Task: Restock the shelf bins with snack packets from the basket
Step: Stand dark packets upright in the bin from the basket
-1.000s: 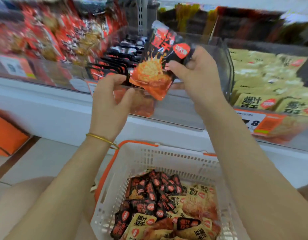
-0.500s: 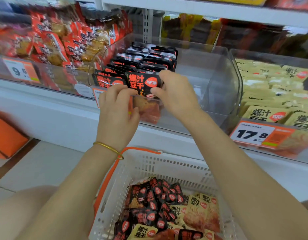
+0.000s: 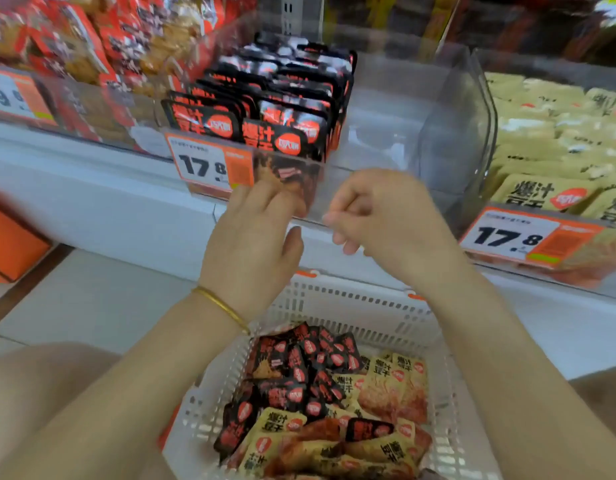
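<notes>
Two rows of black-and-red snack packets [image 3: 272,109] stand upright in the clear shelf bin [image 3: 451,109], just above and beyond both hands, packed to the side of the bin over the left hand. The front packet [image 3: 273,142] is against the bin's front wall, directly above the left fingertips.

Left hand [image 3: 254,237]: fingers fairly straight and pointing up at the bin's front wall, released, nothing held. Motion blur, so I cannot tell whether it touches the wall. Right hand [image 3: 386,216]: level with the left and just beside it, the two apart. Its fingers are loosely curled downward with nothing in them.

The white basket [image 3: 351,296], with orange trim, sits below both hands, between the forearms. Inside is a loose heap, with black packets [image 3: 299,362] toward the left-hand side and yellow packets [image 3: 393,382] toward the right-hand side and the near edge.

A gold bracelet [image 3: 223,306] is on the left wrist. An orange price tag [image 3: 202,164] reading 17.8 is fixed to the bin front, just above-left of the left hand. A second price tag [image 3: 507,237], same figure, is to the right of the right hand, under a neighbouring bin [image 3: 490,98] of yellow bags. Red bags [image 3: 74,46] fill the bin far up-left of the left hand. The white shelf front [image 3: 109,202] runs behind both hands. An orange box [image 3: 12,244] sits on the tiled floor [image 3: 92,299], well left of the left hand.
</notes>
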`<state>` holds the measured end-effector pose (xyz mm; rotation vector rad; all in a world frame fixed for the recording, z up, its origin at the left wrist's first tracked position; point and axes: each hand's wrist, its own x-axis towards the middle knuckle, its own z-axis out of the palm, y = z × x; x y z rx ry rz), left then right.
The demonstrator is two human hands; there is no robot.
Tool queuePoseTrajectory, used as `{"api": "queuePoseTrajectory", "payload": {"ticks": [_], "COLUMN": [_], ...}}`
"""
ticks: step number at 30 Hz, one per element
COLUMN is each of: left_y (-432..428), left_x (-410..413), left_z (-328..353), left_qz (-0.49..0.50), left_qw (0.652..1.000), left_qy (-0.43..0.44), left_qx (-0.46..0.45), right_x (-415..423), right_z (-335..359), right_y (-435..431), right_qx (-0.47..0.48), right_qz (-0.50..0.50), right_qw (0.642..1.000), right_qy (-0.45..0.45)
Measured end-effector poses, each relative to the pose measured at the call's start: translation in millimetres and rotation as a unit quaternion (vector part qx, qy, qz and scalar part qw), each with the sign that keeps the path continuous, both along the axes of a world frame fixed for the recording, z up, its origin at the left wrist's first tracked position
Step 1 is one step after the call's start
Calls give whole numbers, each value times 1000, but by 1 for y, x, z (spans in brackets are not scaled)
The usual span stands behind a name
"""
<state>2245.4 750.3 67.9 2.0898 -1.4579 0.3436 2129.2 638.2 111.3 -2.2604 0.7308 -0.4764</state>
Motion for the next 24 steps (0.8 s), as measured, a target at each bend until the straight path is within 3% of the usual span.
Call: {"api": "queuePoseTrajectory", "payload": {"ticks": [3,6,8,13,17,19,22,24], "left_y": [-5,-10,-11,-6,-6,-8,-13,-18], "left_x": [-11,-11,-7,10,15,17,17,15], "left_z": [-17,-26,-27,-30,-34,-34,-34,-37], "left_qz": [1,6,16,61,65,63,56,43], "left_qw": [979,961,958,942,934,936,935,927], "left_qy": [45,45,39,37,32,29,23,22], "left_qx": [197,272,284,329,351,346,351,373], "right_x": [1,-3,-2,29,49,46,29,15], "right_z": [-101,-197,-237,-287,-299,-303,-299,-280], "right_y": [-12,-14,-8,5,18,20,15,5], "right_qx": [35,96,151,190,403,382,209,194], "right_qz": [42,50,51,77,10,-44,-115,-133], "right_qw": [975,941,932,929,866,889,953,961], "right_qy": [216,322,324,307,296,250,190,146]}}
